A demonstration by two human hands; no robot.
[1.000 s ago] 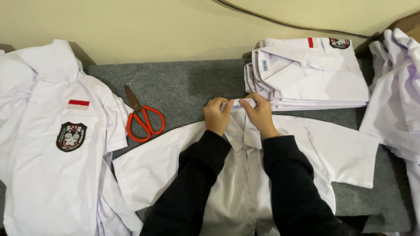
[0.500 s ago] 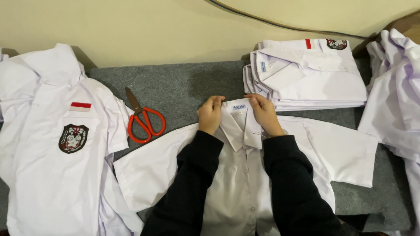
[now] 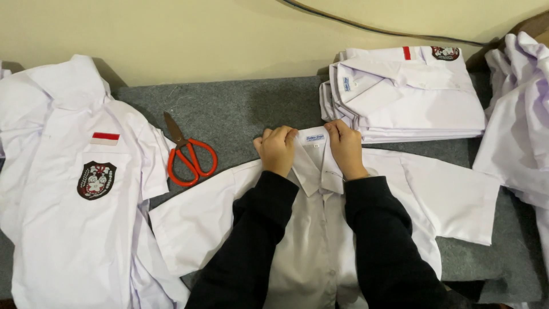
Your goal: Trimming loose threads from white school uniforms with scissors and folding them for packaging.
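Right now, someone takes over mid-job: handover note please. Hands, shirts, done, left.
Left hand: gripping the collar of the flat shirt, left of the neck label.
Right hand: gripping the same collar, right of the label.
Flat shirt: front up on the grey mat, sleeves spread out to both sides, not folded.
Folded stack: top right on the mat, beyond the hands.
Unfolded shirts: one with a badge at left, a loose heap at the right edge.
Scissors: on the mat left of the collar, untouched.
Done: the stack. Left: the flat shirt, both side piles.
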